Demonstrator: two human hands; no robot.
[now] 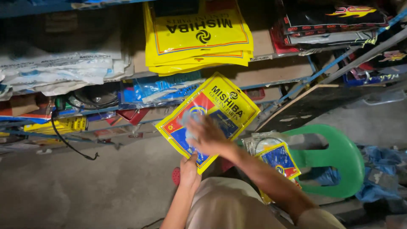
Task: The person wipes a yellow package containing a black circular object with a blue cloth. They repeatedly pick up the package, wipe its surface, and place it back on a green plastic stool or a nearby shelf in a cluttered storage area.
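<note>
While my left hand (188, 169) pinches the yellow packet (212, 114) at its lower corner, my right hand (207, 135) lies flat and open on its face, packet slanting up-right.

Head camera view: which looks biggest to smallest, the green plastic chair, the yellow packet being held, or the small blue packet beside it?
1. Green plastic chair.
2. Yellow packet, though it is nearer the camera, so this is unsure.
3. Small blue packet.

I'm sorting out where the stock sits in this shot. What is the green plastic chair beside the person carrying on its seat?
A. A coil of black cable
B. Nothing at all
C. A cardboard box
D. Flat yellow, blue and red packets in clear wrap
D: a small pile of flat packets in clear wrap lies on the green chair, just past the right hand's forearm.
</note>
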